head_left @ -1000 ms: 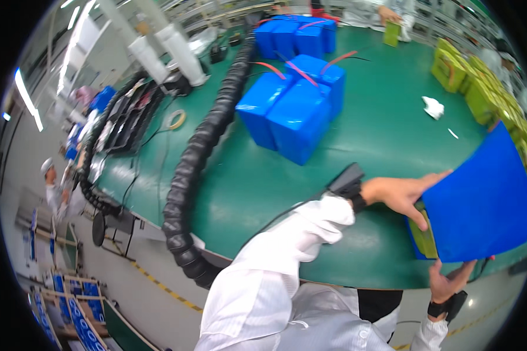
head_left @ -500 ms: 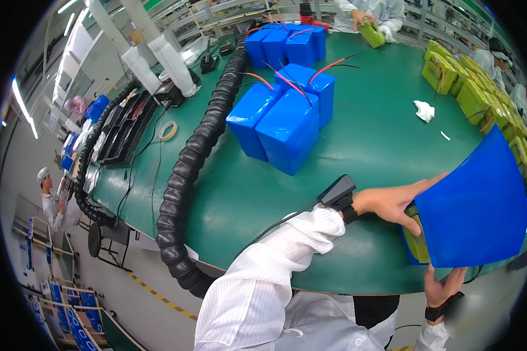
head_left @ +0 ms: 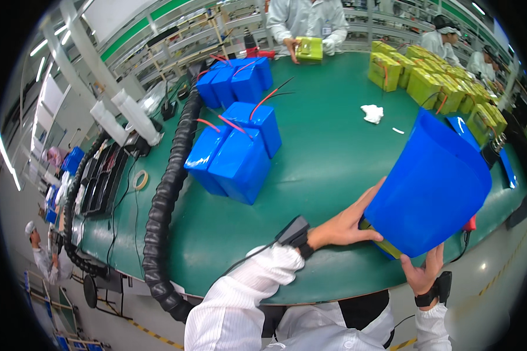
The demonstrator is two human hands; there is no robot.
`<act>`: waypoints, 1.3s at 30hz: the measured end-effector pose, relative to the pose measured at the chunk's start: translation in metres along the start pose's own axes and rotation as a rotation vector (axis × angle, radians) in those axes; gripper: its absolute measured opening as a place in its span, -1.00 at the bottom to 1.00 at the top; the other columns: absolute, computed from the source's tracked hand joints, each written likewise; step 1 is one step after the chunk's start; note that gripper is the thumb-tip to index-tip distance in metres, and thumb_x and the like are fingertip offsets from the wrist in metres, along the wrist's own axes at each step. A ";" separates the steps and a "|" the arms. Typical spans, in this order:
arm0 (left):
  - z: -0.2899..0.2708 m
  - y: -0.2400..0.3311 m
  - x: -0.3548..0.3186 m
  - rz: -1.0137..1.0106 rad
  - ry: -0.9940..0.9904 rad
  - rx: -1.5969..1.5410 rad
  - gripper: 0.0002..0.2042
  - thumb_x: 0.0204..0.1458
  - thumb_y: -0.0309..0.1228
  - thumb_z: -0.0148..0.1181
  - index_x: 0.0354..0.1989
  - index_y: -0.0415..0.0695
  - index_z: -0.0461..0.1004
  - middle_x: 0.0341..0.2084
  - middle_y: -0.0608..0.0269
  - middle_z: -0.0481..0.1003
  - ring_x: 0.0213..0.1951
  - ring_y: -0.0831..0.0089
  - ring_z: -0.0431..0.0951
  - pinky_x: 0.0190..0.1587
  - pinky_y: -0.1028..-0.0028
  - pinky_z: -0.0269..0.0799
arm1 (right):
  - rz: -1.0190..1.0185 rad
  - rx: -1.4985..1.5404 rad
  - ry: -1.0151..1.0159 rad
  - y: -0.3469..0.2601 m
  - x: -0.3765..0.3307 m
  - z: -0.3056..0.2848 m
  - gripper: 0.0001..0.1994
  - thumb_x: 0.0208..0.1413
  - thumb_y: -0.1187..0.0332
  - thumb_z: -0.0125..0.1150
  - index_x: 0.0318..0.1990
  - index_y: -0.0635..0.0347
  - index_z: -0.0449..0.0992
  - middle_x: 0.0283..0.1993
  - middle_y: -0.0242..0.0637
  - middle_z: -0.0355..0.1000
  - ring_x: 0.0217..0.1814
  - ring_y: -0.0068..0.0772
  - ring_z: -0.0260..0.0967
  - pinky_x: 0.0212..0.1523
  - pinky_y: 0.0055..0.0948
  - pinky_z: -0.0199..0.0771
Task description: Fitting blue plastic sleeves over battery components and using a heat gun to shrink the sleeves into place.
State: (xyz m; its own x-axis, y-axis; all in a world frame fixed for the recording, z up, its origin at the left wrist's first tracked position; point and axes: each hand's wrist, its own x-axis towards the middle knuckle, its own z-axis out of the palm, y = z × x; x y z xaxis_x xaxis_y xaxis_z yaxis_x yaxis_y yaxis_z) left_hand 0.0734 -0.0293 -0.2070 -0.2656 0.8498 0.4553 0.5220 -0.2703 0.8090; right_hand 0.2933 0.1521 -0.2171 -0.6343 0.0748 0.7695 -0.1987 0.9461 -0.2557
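Note:
A wide blue plastic sleeve (head_left: 427,181) stands around a yellow-green battery pack (head_left: 390,248), whose lower end shows below the sleeve's edge. The sleeve's open mouth is at the upper right. My left hand (head_left: 346,227) grips the left side, its thumb at the pack's exposed end and its fingers partly behind the sleeve. From the near side my right hand (head_left: 423,273) holds the lower part, with thumb and fingers against it; some fingertips are hidden. Both wrists carry black strapped devices.
Blue-wrapped packs (head_left: 240,167) with red and black leads stand left of centre. Yellow-green packs (head_left: 424,88) line the far right. A black corrugated hose (head_left: 168,205) crosses the left side. Across the green table (head_left: 310,175), a person holds another pack (head_left: 309,49). A red-handled tool (head_left: 469,224) lies behind the sleeve.
My view has shifted, so the table lies lower and further left in it. The sleeve has tipped more upright and its mouth now shows. Both hands keep hold of it.

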 end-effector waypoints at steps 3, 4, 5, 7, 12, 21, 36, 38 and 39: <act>0.022 0.004 -0.011 -0.005 0.103 -0.037 0.07 0.02 -0.15 0.40 0.51 -0.21 -0.31 0.50 -0.07 -0.25 0.51 0.05 -0.21 0.48 0.15 -0.24 | 0.119 0.085 0.032 0.012 -0.015 0.008 -0.15 -0.01 0.25 0.47 0.39 0.32 0.11 0.24 0.13 0.27 0.15 0.15 0.34 0.15 -0.07 0.35; 0.028 0.005 -0.014 0.000 0.127 -0.044 0.05 0.05 -0.20 0.38 0.51 -0.21 -0.33 0.50 -0.10 -0.26 0.51 0.02 -0.20 0.48 0.14 -0.23 | 0.178 0.214 0.100 0.014 -0.018 0.014 -0.11 -0.02 0.27 0.48 0.38 0.28 0.03 0.25 0.08 0.22 0.17 0.07 0.33 0.17 -0.09 0.33; 0.034 0.006 -0.016 0.007 0.115 -0.047 0.05 0.05 -0.20 0.38 0.51 -0.21 -0.33 0.50 -0.10 -0.26 0.51 0.02 -0.20 0.48 0.14 -0.23 | 0.236 0.343 0.169 0.016 -0.020 0.016 -0.07 -0.03 0.28 0.50 0.38 0.25 -0.06 0.26 0.03 0.17 0.19 -0.01 0.31 0.19 -0.11 0.31; 0.040 0.008 -0.018 -0.024 0.185 -0.052 0.03 0.08 -0.22 0.36 0.51 -0.22 -0.34 0.49 -0.15 -0.25 0.50 0.01 -0.19 0.47 0.14 -0.20 | 0.192 0.334 0.104 0.018 -0.014 0.014 -0.01 -0.04 0.26 0.52 0.39 0.18 -0.16 0.28 -0.01 0.13 0.26 -0.06 0.23 0.24 -0.14 0.25; 0.040 0.009 -0.022 -0.056 0.178 -0.045 0.03 0.07 -0.25 0.37 0.50 -0.24 -0.33 0.47 -0.16 -0.19 0.49 0.00 -0.16 0.46 0.14 -0.14 | 0.058 0.301 0.051 0.022 -0.001 0.008 0.06 -0.17 0.34 0.61 0.35 0.14 -0.15 0.26 -0.04 0.14 0.20 -0.11 0.30 0.16 -0.16 0.34; 0.028 0.013 -0.012 0.120 0.224 0.084 -0.02 0.00 -0.38 0.43 0.47 -0.16 -0.20 0.46 -0.24 -0.23 0.50 -0.10 -0.19 0.43 0.03 -0.05 | 0.163 0.370 -0.078 0.021 -0.006 -0.001 0.04 -0.18 0.46 0.51 0.40 0.27 -0.16 0.23 -0.02 0.18 0.21 -0.11 0.31 0.19 -0.16 0.34; 0.012 0.026 -0.012 -0.057 -0.031 0.171 0.03 0.08 -0.41 0.33 0.47 -0.28 -0.45 0.47 -0.27 -0.32 0.49 -0.14 -0.22 0.48 0.10 -0.16 | 0.076 0.223 -0.143 0.018 -0.006 -0.006 -0.21 -0.02 0.40 0.45 0.31 0.35 0.06 0.16 -0.03 0.24 0.19 -0.06 0.27 0.20 -0.17 0.25; 0.012 0.019 -0.014 -0.068 -0.056 0.174 0.03 0.07 -0.42 0.33 0.47 -0.28 -0.43 0.47 -0.27 -0.31 0.49 -0.13 -0.24 0.49 0.11 -0.17 | 0.033 0.148 -0.140 0.015 -0.005 -0.007 -0.21 0.00 0.36 0.44 0.33 0.39 0.09 0.19 0.05 0.26 0.18 0.04 0.30 0.19 -0.12 0.27; 0.012 0.017 -0.013 -0.067 -0.056 0.172 0.03 0.07 -0.42 0.33 0.47 -0.28 -0.43 0.47 -0.27 -0.31 0.49 -0.13 -0.24 0.49 0.11 -0.17 | 0.034 0.147 -0.141 0.014 -0.003 -0.008 -0.21 0.00 0.36 0.44 0.33 0.39 0.09 0.19 0.05 0.26 0.18 0.04 0.30 0.19 -0.12 0.27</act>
State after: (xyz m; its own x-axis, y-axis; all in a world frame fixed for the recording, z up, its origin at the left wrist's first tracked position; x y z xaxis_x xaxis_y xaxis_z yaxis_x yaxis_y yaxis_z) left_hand 0.0962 -0.0399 -0.2036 -0.2614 0.8886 0.3768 0.6364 -0.1348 0.7595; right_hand 0.2983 0.1674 -0.2185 -0.7387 0.0508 0.6721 -0.2758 0.8871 -0.3702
